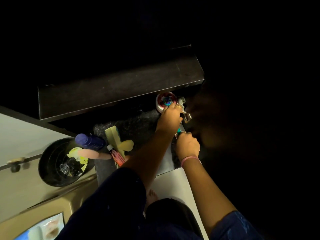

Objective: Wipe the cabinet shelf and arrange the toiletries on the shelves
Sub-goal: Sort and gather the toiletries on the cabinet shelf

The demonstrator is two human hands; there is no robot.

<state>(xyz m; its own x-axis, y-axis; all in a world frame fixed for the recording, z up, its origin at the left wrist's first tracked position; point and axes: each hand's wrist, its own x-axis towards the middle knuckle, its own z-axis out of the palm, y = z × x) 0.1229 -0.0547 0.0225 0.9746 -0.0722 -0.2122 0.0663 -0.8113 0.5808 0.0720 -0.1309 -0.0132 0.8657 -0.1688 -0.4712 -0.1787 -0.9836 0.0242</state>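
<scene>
The right hand (187, 144) grips a teal-tipped item (179, 131) just below the left hand (170, 116), whose fingers curl onto small metal pieces (187, 116) beside the round tin (165, 102) on the dark shelf (135, 125).

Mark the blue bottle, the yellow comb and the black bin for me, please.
blue bottle (90, 142): head view, middle of its lying body.
yellow comb (113, 138): head view, middle of its flat spine.
black bin (50, 153): head view, bare inner wall, left side.

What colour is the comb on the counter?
Pale yellow-green comb, lying beside the blue bottle; the head view shows it.
</scene>
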